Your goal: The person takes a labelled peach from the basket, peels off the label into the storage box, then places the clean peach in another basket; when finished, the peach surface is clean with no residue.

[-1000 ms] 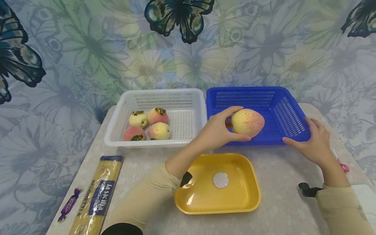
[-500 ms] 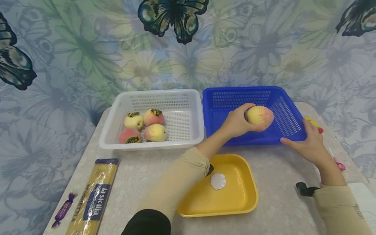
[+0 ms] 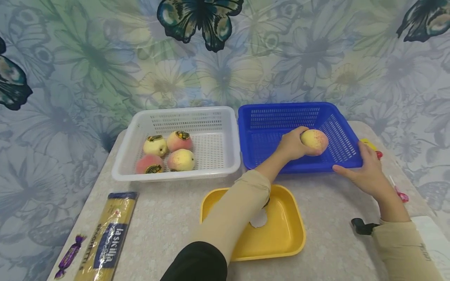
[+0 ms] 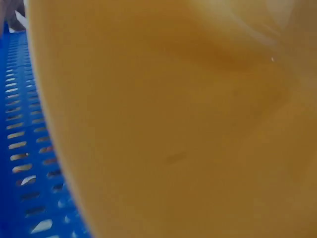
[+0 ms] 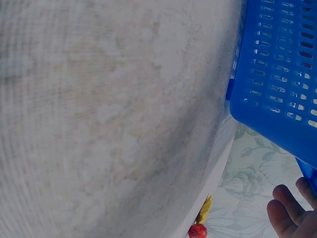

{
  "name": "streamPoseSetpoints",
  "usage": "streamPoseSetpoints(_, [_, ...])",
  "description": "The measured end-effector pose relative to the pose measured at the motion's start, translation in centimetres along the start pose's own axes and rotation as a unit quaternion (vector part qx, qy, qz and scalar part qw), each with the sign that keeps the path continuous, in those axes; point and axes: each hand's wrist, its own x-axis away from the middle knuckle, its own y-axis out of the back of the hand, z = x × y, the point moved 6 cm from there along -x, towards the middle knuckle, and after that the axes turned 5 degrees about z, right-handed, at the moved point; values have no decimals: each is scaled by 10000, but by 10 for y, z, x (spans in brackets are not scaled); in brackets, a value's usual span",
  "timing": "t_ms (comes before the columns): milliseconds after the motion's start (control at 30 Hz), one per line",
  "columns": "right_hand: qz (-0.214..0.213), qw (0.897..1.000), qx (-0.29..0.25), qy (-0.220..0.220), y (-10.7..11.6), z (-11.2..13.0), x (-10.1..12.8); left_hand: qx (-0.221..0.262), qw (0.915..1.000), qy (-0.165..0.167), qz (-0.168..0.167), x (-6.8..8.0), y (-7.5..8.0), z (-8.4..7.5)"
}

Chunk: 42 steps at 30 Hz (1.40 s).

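Observation:
My left hand point(image 3: 292, 147) grips a yellow-and-red peach point(image 3: 314, 141) inside the blue basket point(image 3: 277, 117), low over its floor. In the left wrist view the peach point(image 4: 188, 124) fills nearly the whole frame, with the blue basket's mesh point(image 4: 22, 148) at the left. My right hand point(image 3: 363, 173) rests against the blue basket's front right corner, thumb along the rim. In the right wrist view the fingertips point(image 5: 287, 215) show under the blue basket's wall point(image 5: 277, 74). A white basket point(image 3: 218, 117) to the left holds several peaches point(image 3: 181, 160).
A yellow tray point(image 3: 284, 230) with a white disc lies in front of the baskets, partly under my left forearm. A spaghetti pack point(image 3: 107, 238) and a purple candy point(image 3: 68, 255) lie at the front left. Small red and yellow items point(image 3: 372, 148) sit by the table's right edge.
My left hand has carried the peach to the right and down into the blue basket. The right hand stayed at the basket's corner.

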Motion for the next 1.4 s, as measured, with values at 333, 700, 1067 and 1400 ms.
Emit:
streamPoseSetpoints(333, [63,10000,-19,-64,0,2,1,-345,9994,63,-74,-12,-11,-4])
streamPoseSetpoints(700, [-14,9999,-102,16,-3,2,3,-812,9966,100,31,-17,-19,-5])
streamPoseSetpoints(1067, [-40,9999,-145,58,-3,0,2,-1598,9855,86,559,-18,-29,-4])
streamPoseSetpoints(1400, [-50,9998,-174,68,-3,-1,1,-1571,9857,169,588,-18,-28,-2])
